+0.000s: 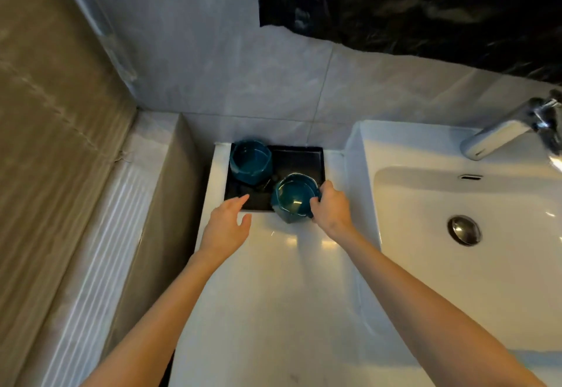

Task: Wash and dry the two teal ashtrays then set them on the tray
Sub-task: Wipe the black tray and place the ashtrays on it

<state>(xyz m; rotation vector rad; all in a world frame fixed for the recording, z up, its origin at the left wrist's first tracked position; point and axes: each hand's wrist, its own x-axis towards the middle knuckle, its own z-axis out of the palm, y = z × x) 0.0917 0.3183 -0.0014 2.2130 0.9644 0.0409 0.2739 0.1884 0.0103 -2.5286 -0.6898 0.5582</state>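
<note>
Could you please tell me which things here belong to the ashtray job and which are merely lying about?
Job: far ashtray; near ashtray, gripped by the right hand; left hand; black tray; faucet; basin.
Just there: grey tiled wall; ribbed ledge on the left.

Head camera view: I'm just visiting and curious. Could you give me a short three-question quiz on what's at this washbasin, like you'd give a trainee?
1. True or false: the far ashtray stands in the sink.
2. Which hand grips the near ashtray? A) left B) right C) both
3. Fill in: the black tray lies to the ___ of the sink.
Key: 1 false, it stands on the black tray. 2 B: the right hand grips it; the left hand is open, holding nothing. 3 left.
</note>
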